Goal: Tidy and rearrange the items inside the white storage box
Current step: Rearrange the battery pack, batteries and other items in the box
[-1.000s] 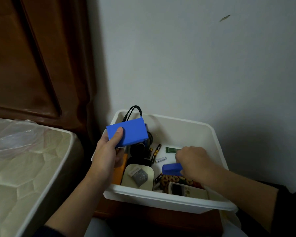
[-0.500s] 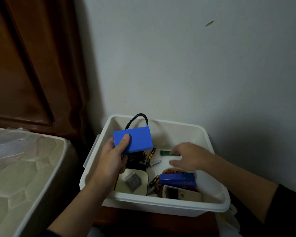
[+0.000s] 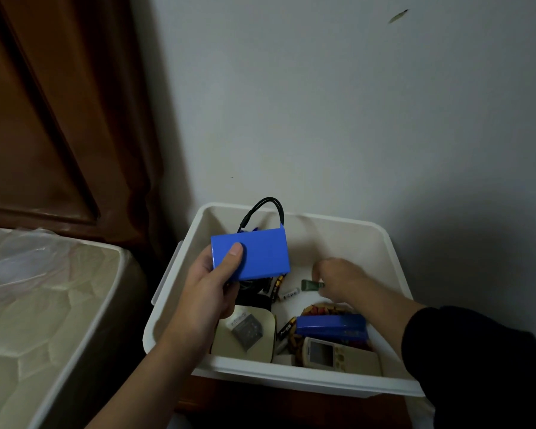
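Our left hand [image 3: 209, 283] kept a closed grip on the blue box [image 3: 250, 254], thumb flat across its near face and fingers curled behind it, holding it raised above the left side of the white storage box [image 3: 393, 255]. A black cable [image 3: 262, 210] looped up just behind that grip. Our right hand [image 3: 338, 278] was down inside the storage box to the right of it, fingers bent toward a small green item [image 3: 310, 285]; we could not tell whether they pinched it or only touched it. Between the two hands lay a few batteries [image 3: 288, 294]. Nearer to us than the right hand sat a blue stapler [image 3: 331, 326], and nearer still a remote control [image 3: 338, 357]. Below the left grip rested a beige case [image 3: 245, 335]. A mattress [image 3: 37, 305] lay off to the left.
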`<state>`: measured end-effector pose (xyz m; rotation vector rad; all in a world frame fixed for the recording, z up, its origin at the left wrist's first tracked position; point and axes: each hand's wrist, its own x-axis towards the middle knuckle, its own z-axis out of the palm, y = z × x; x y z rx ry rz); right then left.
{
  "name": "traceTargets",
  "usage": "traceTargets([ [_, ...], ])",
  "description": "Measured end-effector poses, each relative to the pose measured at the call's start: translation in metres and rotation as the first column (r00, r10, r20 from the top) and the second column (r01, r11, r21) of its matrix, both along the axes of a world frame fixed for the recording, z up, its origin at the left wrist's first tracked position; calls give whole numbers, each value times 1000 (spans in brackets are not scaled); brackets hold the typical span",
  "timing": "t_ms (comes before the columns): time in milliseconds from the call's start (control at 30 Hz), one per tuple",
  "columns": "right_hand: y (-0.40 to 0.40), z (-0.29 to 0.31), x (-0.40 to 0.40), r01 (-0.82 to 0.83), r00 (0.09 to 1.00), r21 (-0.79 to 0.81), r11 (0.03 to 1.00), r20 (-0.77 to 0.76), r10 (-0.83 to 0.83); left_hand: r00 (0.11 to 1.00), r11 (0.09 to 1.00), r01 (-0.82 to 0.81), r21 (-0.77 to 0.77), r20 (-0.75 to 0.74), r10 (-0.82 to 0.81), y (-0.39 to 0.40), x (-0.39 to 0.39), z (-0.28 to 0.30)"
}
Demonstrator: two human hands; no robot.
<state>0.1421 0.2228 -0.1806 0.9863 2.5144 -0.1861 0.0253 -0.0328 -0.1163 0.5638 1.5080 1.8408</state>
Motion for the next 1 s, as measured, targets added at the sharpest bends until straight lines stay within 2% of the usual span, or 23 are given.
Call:
traceTargets([
  [167,-1,0,-6,48,999,-45,998,-21,-49,999,1000,-13,7,32,13,1,-3,-2],
  [267,-3,6,-15,64,986,-66,996,-151,-74,997,999,-43,20,59,42,1,-5,-3],
  [333,-8,10,-22,86,954,-188,978,-269,-135,996,998,-65,17,65,63,2,-6,-2],
  [367,-13,11,-24,94,944,-294,951,-277,-179,994,997,-77,21,76,75,3,-7,-1],
  [400,-18,12,-25,96,949,-400,911,-241,-206,992,995,-93,23,88,91,4,-7,-1],
  [467,-27,17,-23,87,979,-512,855,-116,-169,987,992,-126,10,101,125,3,-8,-1],
  [533,-32,32,-16,59,989,-507,860,-84,-118,986,991,-133,11,103,132,3,-7,1],
  [600,-30,59,-6,14,974,-397,918,-203,-103,987,991,-134,29,91,131,3,-4,4],
  [700,-26,111,14,-72,871,-201,977,-490,-37,995,995,-96,-10,-1,96,7,2,7],
  [733,-24,128,21,-99,838,-202,974,-545,-27,997,998,-64,-24,-54,62,8,6,8],
  [800,-28,158,33,-118,822,-410,905,-551,-142,989,1000,24,18,-150,-22,13,15,10],
  [867,-31,175,41,-142,812,-611,779,-522,-262,968,993,97,70,-240,-77,20,23,16],
  [933,-28,180,49,-204,771,-653,730,-567,-291,950,986,138,92,-293,-105,30,29,23],
  [1000,-25,179,54,-218,721,-628,747,-620,-310,947,980,175,94,-287,-141,43,32,27],
])
